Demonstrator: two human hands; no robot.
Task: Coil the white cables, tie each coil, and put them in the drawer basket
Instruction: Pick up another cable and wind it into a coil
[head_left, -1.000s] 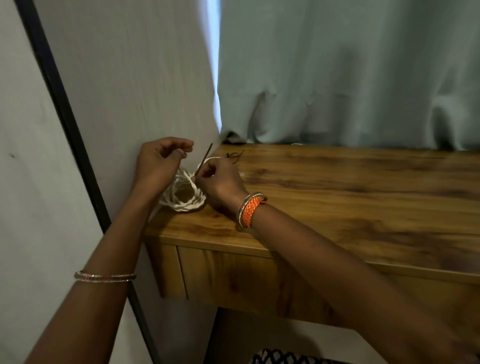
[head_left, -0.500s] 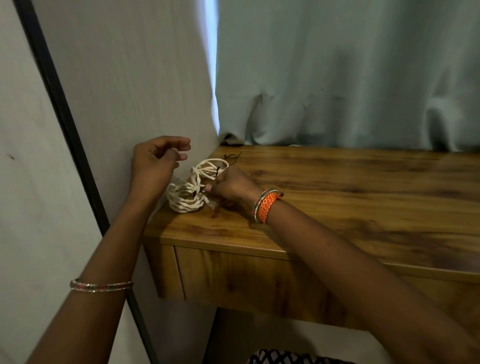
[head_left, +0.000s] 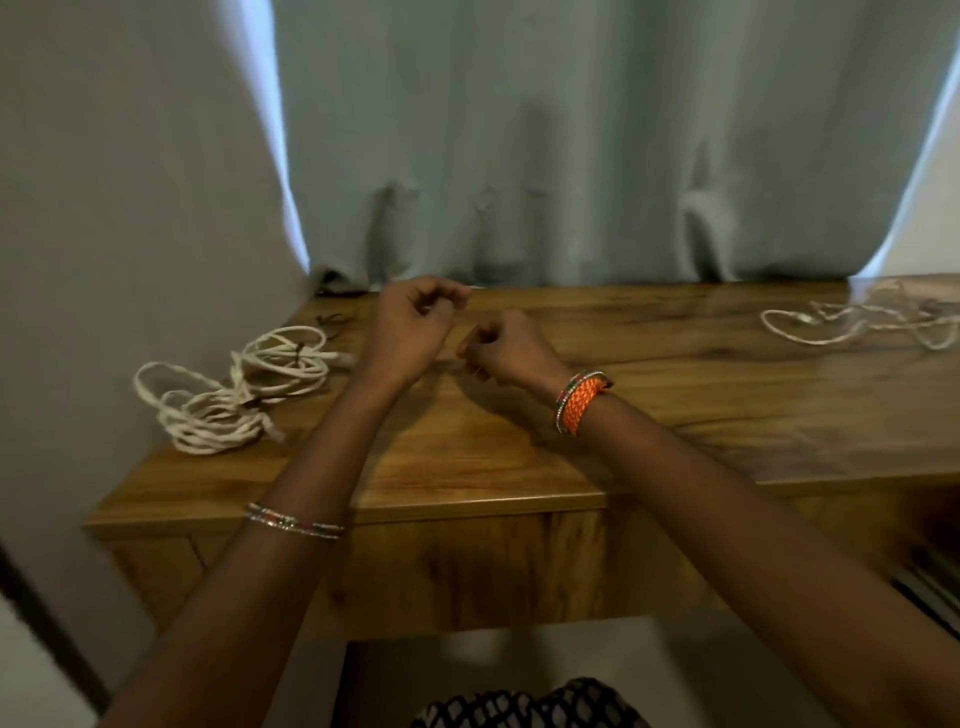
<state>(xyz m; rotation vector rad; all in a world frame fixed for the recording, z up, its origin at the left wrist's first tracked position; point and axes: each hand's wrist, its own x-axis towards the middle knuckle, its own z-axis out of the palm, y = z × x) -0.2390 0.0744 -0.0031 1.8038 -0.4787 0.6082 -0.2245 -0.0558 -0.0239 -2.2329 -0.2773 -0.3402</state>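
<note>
Left hand: our left hand (head_left: 410, 332) hung above the back middle of the wooden table (head_left: 675, 415), fingers curled inward; whether they pinched anything we could not tell.
Right hand: our right hand (head_left: 506, 351), just beside the left, had its fingers curled too, with nothing we could make out between them.
Coiled cables: two tied white cable coils (head_left: 234, 389) lay touching near the table's left edge.
Loose cable: an uncoiled white cable (head_left: 857, 322) sprawled at the back right corner.
Backdrop: a pale grey-green curtain (head_left: 571, 145) hung behind the table.
</note>
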